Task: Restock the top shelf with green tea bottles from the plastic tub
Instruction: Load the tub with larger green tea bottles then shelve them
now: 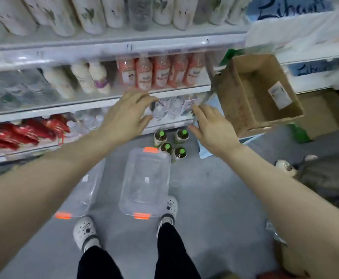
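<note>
While I stood over the clear plastic tub, my left grip and right grip hovered open at mid-frame; four green tea bottles stood on the floor just above it.

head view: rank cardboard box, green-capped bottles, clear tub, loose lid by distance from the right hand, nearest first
1. Cardboard box, close by on the right hand's right.
2. Green-capped bottles, on the floor down to its left.
3. Clear tub, on the floor toward the feet.
4. Loose lid, on the floor, farthest left.
</note>
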`<action>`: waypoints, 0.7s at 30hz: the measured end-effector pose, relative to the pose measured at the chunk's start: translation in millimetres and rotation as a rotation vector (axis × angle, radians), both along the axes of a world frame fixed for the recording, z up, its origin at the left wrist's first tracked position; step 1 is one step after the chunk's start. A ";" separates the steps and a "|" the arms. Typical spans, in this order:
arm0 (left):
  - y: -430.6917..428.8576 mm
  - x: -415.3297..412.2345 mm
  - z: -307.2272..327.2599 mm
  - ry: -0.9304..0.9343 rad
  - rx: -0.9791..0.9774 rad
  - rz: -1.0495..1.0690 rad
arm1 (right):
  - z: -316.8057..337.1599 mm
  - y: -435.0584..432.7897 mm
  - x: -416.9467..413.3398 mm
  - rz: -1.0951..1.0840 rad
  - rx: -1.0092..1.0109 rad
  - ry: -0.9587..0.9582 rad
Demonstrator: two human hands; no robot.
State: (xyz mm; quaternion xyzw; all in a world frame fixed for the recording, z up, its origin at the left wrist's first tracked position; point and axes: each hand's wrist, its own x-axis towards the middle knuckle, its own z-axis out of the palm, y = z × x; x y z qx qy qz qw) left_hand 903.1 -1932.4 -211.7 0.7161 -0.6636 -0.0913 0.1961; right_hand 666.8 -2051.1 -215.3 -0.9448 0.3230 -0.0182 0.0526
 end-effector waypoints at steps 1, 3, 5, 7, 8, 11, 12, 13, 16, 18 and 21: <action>-6.2 -10.9 -24.9 0.032 0.037 0.018 | -24.3 -8.9 -9.6 -0.010 0.031 0.010; -12.7 -29.6 -73.9 0.075 0.108 0.051 | -75.1 -21.9 -25.2 -0.025 0.122 0.055; -18.0 -43.5 -121.2 0.113 0.186 0.070 | -127.0 -30.6 -36.9 -0.050 0.214 0.096; -22.9 -52.6 -170.7 0.129 0.276 0.074 | -182.0 -34.4 -46.5 -0.077 0.262 0.141; -25.4 -56.4 -196.0 0.130 0.317 0.073 | -210.2 -34.7 -50.9 -0.094 0.278 0.174; -33.9 -67.3 -274.0 0.144 0.402 0.100 | -296.7 -31.7 -62.0 -0.171 0.338 0.277; -37.2 -71.0 -300.5 0.151 0.423 0.117 | -325.1 -31.0 -64.8 -0.199 0.365 0.297; -40.6 -74.0 -326.8 0.159 0.447 0.122 | -352.9 -30.8 -66.9 -0.226 0.392 0.307; -50.7 -82.1 -404.9 0.172 0.514 0.098 | -434.4 -34.0 -70.1 -0.293 0.486 0.321; -56.4 -87.0 -450.6 0.169 0.539 0.097 | -483.7 -39.5 -71.2 -0.335 0.537 0.315; -63.1 -92.0 -506.4 0.178 0.529 0.101 | -546.7 -54.8 -69.0 -0.396 0.563 0.253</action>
